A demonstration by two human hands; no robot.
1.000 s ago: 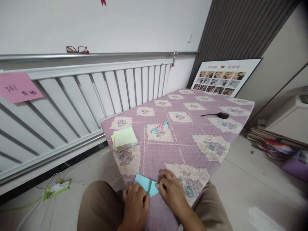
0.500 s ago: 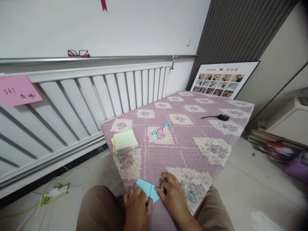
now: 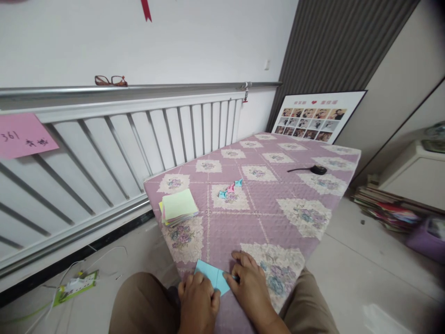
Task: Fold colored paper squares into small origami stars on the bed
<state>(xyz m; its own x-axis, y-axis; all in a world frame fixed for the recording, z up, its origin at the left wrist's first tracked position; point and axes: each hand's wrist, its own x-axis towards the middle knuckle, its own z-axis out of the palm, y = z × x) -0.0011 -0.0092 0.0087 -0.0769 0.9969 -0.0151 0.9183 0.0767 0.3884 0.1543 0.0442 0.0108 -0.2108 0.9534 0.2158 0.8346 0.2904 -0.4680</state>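
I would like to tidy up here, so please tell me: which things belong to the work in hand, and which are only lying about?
Belonging to the work:
blue paper, both hands on it
stack of paper squares, probably
three small folded pieces, probably

Lying about, it seems:
black round object
glasses on the pipe
power strip

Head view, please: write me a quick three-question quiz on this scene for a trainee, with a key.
1. True or false: the left hand rests on the blue paper.
2. How many small folded shapes lie on the tablecloth?
3. What sits on the pipe above the radiator: (a) a cup, (b) glasses, (c) a pen?

Key: 1 true; 2 three; 3 b.
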